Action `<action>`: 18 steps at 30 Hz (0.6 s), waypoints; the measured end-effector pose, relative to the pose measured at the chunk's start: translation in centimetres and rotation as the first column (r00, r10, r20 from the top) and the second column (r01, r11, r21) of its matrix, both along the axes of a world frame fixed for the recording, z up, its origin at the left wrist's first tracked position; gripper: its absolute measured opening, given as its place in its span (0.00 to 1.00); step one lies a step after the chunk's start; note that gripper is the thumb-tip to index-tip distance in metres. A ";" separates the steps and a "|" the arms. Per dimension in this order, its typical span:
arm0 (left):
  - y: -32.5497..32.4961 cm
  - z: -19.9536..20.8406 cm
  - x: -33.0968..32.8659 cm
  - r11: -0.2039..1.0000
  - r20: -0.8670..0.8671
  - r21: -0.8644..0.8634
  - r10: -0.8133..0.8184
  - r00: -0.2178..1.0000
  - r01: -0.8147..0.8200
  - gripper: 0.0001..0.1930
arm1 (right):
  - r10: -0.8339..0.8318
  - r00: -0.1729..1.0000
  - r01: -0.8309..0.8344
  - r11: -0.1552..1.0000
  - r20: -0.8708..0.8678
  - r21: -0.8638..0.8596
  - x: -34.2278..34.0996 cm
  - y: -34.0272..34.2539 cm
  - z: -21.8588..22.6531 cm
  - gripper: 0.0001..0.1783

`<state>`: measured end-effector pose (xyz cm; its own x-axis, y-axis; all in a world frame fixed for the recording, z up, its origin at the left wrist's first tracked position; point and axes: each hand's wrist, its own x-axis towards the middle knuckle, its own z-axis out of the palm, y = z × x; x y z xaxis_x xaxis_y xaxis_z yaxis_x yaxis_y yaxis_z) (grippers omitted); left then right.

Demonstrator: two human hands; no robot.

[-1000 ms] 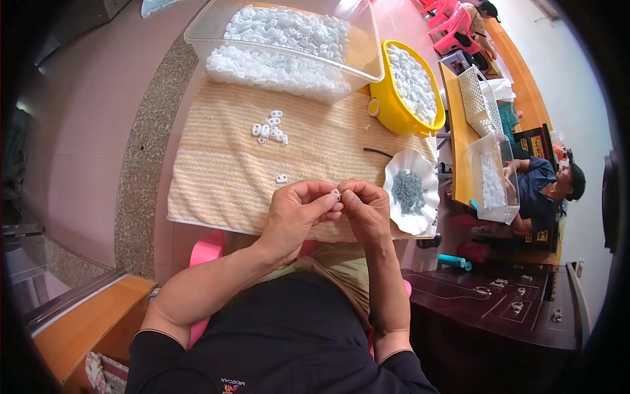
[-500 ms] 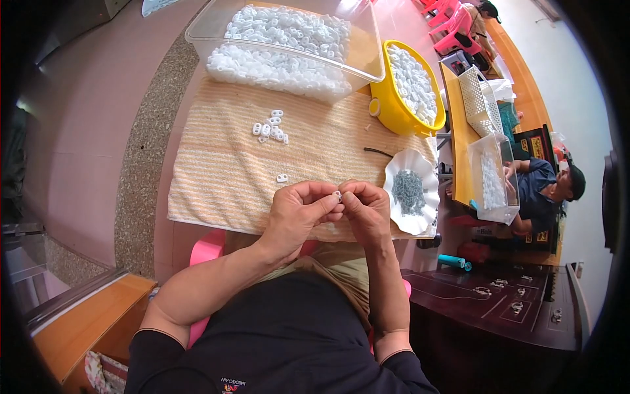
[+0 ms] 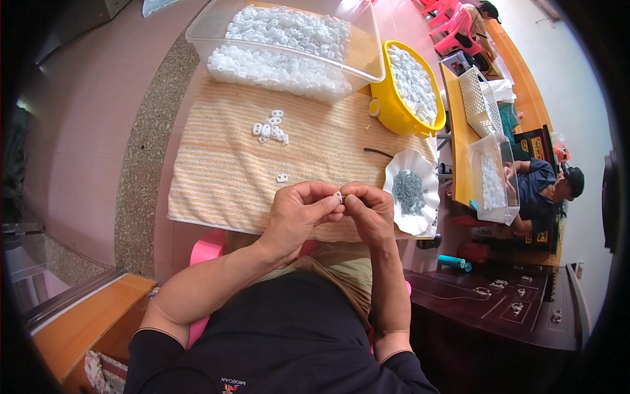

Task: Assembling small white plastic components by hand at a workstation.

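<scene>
Above the cloth's near edge, my left hand (image 3: 295, 211) pinches a small white plastic piece (image 3: 338, 195) between thumb and fingertips. My right hand (image 3: 369, 211) meets it from the other side, its thumb and forefinger closed at the piece; whatever lies between those fingertips is too small to make out. One loose white two-hole piece (image 3: 282, 178) lies just beyond my left hand. Farther off is a small heap of similar pieces (image 3: 268, 130). To the right of my right hand, a white wavy-rimmed dish (image 3: 425, 220) holds many tiny grey parts (image 3: 409, 192).
A clear plastic bin (image 3: 197, 34) and a yellow bucket (image 3: 377, 92), both full of white pieces, stand at the cloth's (image 3: 216, 177) far side. A thin black strip (image 3: 378, 152) lies by the dish. At right, a person (image 3: 545, 187) works at another table with a clear bin (image 3: 508, 211).
My right thumb and fingertips have shifted slightly against the white piece. Both hands otherwise stay in place, and the things on the cloth have not moved.
</scene>
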<state>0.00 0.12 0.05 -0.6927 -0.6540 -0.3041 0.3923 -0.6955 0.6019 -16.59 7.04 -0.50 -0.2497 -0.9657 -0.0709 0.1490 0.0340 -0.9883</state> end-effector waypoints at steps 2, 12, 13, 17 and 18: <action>0.0 0.1 0.0 1.000 0.011 0.001 -0.010 1.000 0.010 0.08 | 0.011 1.000 -0.011 1.000 -0.015 -0.004 0.0 0.0 -0.1 0.08; 0.0 -0.3 0.0 1.000 0.049 -0.027 -0.009 0.999 0.010 0.07 | 0.025 0.995 -0.023 1.000 -0.099 0.022 0.6 -0.3 0.2 0.07; 0.1 -0.3 0.0 0.999 0.054 -0.035 0.000 0.999 0.002 0.07 | 0.032 0.992 -0.028 0.999 -0.119 0.033 0.6 -0.3 0.1 0.07; 0.3 -0.4 -0.1 0.998 0.052 -0.059 0.036 0.998 -0.033 0.06 | 0.026 0.984 -0.018 0.999 -0.174 0.047 1.0 -0.3 0.1 0.07; 0.4 -0.4 -0.1 0.998 0.052 -0.060 0.037 0.998 -0.034 0.06 | 0.026 0.984 -0.018 0.999 -0.174 0.046 1.0 -0.2 0.1 0.07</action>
<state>-0.10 0.51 -0.38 -0.6528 -0.6957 -0.2998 0.3825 -0.6443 0.6622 -15.62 6.79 -0.41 -0.2406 -0.9680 -0.0709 -0.0266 0.0796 -0.9965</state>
